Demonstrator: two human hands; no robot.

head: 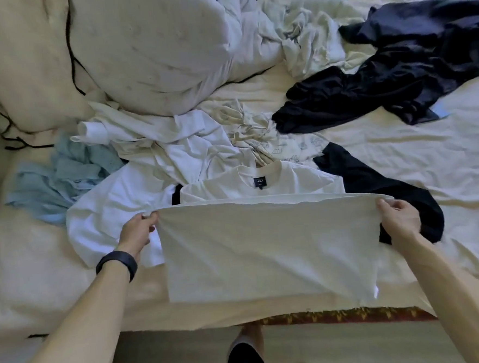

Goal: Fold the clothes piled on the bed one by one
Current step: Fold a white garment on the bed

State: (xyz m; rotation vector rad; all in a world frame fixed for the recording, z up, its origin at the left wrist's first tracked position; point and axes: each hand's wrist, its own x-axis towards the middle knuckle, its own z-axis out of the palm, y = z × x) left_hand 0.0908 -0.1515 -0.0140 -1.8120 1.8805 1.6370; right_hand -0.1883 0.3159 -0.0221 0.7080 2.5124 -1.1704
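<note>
A white T-shirt (pixel 269 253) is spread at the near edge of the bed (pixel 444 167), its collar (pixel 258 170) pointing to the far side. The shirt's raised edge is pinched at its left corner by the left hand (pixel 138 231) and at its right corner by the right hand (pixel 399 218), fingers and thumb of each being curled round the cloth. The edge is held stretched between the two hands, just short of the collar. A black wristband (pixel 116 265) is worn on the left wrist. A black garment (pixel 374 183) is partly covered by the shirt on the right. Crumpled white clothes (pixel 173 146) are heaped beyond the collar, with a light blue garment (pixel 59 179) at the left. Dark navy clothes (pixel 395 79) are seen far right, well apart from the shirt. A bulky white pillow (pixel 152 51) is seen at the far left.
</note>
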